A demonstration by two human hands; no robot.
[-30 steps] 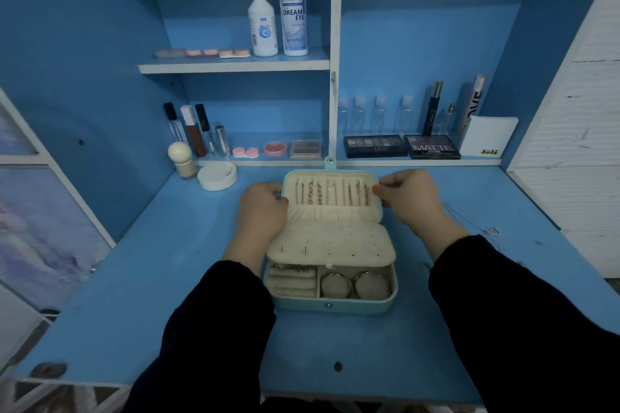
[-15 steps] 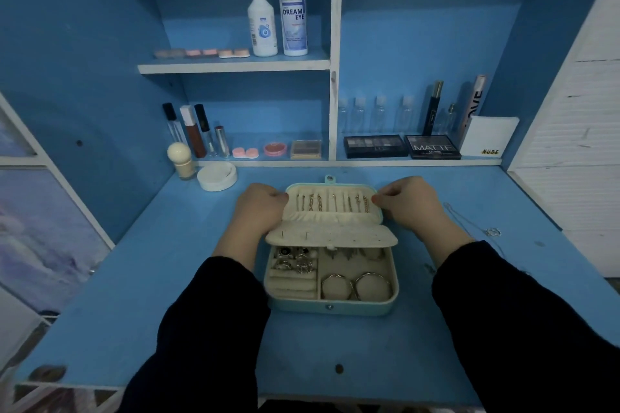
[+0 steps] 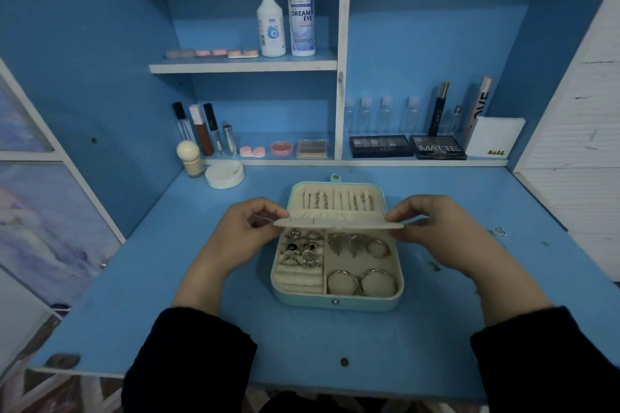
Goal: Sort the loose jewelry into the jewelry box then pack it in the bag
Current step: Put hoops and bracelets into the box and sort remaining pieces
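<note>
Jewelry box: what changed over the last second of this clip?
The cream inner flap swung up off the tray, from lying flat to edge-on, uncovering the rings and leaf earrings. The left hand and right hand pinch its ends and rose with it. The jewelry box, its open lid, the necklaces and bangles stayed put.

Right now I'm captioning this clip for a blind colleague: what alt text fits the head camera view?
A left hand and a right hand pinch the ends of a cream divider flap, held level over an open mint jewelry box on a blue desk. Rings and bangles lie inside, chains sit in the lid, and cosmetics line the shelves.
</note>
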